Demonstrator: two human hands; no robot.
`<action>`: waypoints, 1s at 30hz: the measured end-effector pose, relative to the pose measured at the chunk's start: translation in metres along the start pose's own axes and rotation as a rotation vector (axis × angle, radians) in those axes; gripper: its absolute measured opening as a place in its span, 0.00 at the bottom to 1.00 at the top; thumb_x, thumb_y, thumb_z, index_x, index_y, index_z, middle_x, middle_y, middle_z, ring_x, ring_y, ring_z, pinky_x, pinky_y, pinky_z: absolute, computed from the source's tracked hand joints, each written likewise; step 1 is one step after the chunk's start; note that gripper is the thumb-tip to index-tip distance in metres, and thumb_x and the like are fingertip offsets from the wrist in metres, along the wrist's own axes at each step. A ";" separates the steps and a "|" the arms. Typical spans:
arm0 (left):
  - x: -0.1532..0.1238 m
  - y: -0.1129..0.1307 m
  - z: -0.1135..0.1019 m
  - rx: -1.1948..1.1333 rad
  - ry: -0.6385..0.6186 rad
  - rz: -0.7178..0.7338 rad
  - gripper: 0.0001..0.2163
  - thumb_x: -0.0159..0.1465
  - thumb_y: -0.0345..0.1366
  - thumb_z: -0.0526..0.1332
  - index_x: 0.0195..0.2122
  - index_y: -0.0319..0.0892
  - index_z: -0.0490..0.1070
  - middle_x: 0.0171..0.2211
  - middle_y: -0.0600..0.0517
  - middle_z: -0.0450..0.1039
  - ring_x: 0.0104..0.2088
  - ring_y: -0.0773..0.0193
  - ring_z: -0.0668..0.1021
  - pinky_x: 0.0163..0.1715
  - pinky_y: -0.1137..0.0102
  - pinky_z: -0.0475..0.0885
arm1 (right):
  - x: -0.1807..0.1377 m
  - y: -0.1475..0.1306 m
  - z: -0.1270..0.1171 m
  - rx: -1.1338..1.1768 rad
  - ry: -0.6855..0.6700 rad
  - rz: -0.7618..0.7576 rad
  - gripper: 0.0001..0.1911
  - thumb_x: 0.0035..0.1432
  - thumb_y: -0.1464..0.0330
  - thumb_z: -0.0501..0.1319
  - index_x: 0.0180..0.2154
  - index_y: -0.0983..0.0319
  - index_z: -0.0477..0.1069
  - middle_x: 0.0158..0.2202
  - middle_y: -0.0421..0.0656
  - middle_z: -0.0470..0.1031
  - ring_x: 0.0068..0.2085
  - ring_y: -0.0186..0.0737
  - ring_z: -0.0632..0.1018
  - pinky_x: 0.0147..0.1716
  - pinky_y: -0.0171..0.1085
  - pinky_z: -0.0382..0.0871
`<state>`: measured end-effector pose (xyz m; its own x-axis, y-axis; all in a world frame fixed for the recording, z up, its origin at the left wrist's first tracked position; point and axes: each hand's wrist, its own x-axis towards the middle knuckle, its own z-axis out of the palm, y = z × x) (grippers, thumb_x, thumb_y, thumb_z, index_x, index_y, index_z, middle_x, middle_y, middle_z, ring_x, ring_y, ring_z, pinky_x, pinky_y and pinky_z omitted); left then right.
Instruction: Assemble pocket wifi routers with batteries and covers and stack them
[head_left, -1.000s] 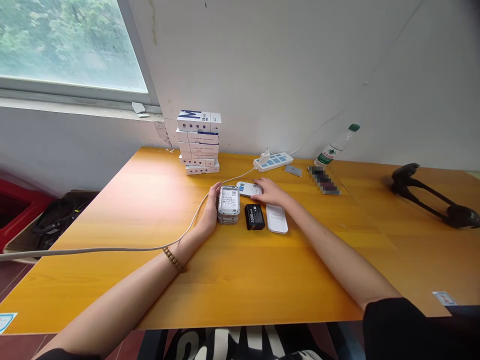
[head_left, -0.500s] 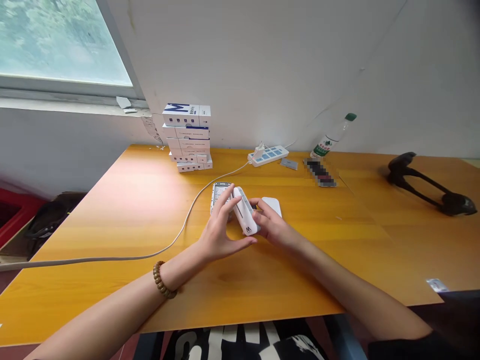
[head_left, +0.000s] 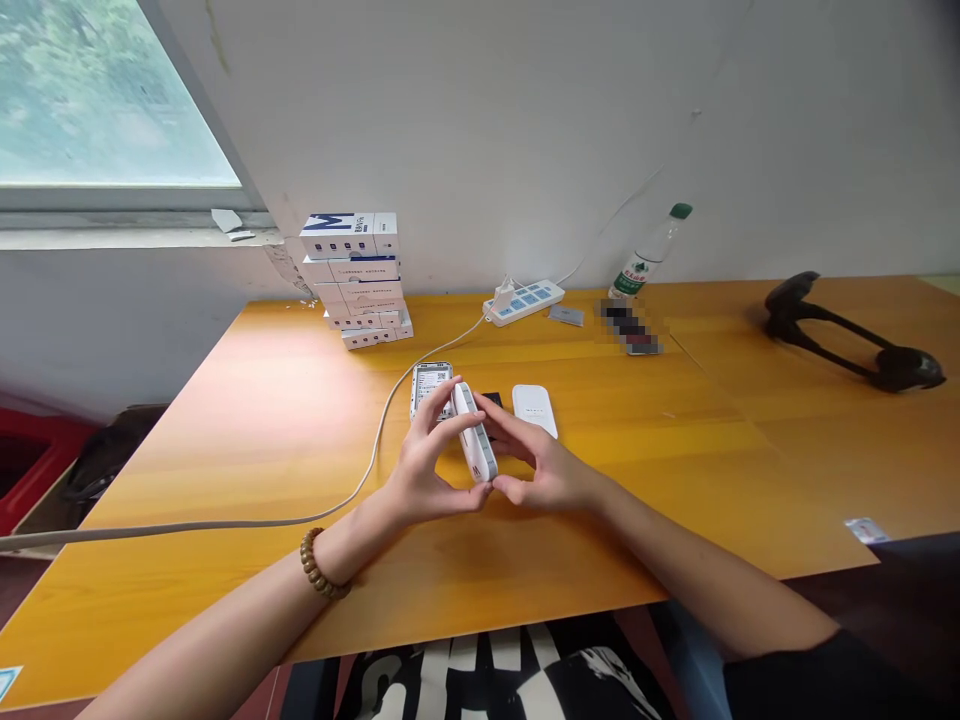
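Note:
Between my hands is a white handheld electronic device [head_left: 474, 440] with rounded ends, tipped on its long side so that its slotted edge shows. My left hand [head_left: 426, 465] grips it, fingers at the far end and side, thumb at the near end. My right hand [head_left: 551, 465] closes on its other side, fingertips at the far end and thumb by the near corner. Just behind lies an opened device [head_left: 431, 380] with a printed label inside, partly covered by my left fingers. A black flat piece [head_left: 493, 398] shows behind my right fingers. Beside it rests a white cover [head_left: 534, 408].
Several white boxes [head_left: 352, 270] are stacked at the back left. A power strip [head_left: 525, 302] stands by the wall, its white cable [head_left: 375, 440] crossing the table leftwards. Further right are a grey card [head_left: 566, 316], a pixelated item [head_left: 634, 330], a water bottle [head_left: 649, 255] and a black frame-like object [head_left: 847, 335].
The device has turned from showing its broad face to standing more on edge. My right thumb has moved down to its near corner. The camera view has shifted slightly, showing more of the white cover.

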<state>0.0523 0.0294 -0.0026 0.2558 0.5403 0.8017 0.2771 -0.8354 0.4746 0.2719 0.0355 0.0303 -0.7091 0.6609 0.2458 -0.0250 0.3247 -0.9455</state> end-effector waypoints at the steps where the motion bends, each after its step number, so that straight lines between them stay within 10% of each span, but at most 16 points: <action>1: 0.000 0.000 0.000 -0.006 -0.004 0.006 0.33 0.57 0.40 0.73 0.65 0.45 0.68 0.72 0.35 0.58 0.71 0.35 0.69 0.65 0.40 0.72 | -0.001 0.001 0.001 0.000 -0.007 -0.017 0.52 0.63 0.70 0.68 0.79 0.46 0.44 0.81 0.43 0.44 0.76 0.60 0.61 0.69 0.54 0.69; 26: 0.000 0.001 -0.001 0.207 0.072 0.110 0.30 0.55 0.47 0.76 0.58 0.48 0.75 0.70 0.38 0.62 0.64 0.38 0.75 0.52 0.50 0.82 | -0.017 0.015 0.039 -0.357 0.303 -0.177 0.49 0.62 0.78 0.56 0.79 0.51 0.42 0.78 0.51 0.57 0.51 0.48 0.86 0.47 0.43 0.86; 30: -0.001 -0.005 -0.002 0.088 0.084 0.098 0.32 0.58 0.49 0.74 0.61 0.46 0.71 0.70 0.35 0.62 0.67 0.36 0.73 0.58 0.43 0.78 | -0.013 0.011 0.032 -0.175 0.222 -0.172 0.45 0.66 0.74 0.58 0.78 0.46 0.47 0.78 0.44 0.57 0.67 0.55 0.76 0.62 0.52 0.79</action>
<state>0.0486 0.0329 -0.0050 0.2080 0.4428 0.8721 0.3353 -0.8699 0.3617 0.2588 0.0089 0.0100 -0.5336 0.7114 0.4574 0.0044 0.5431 -0.8396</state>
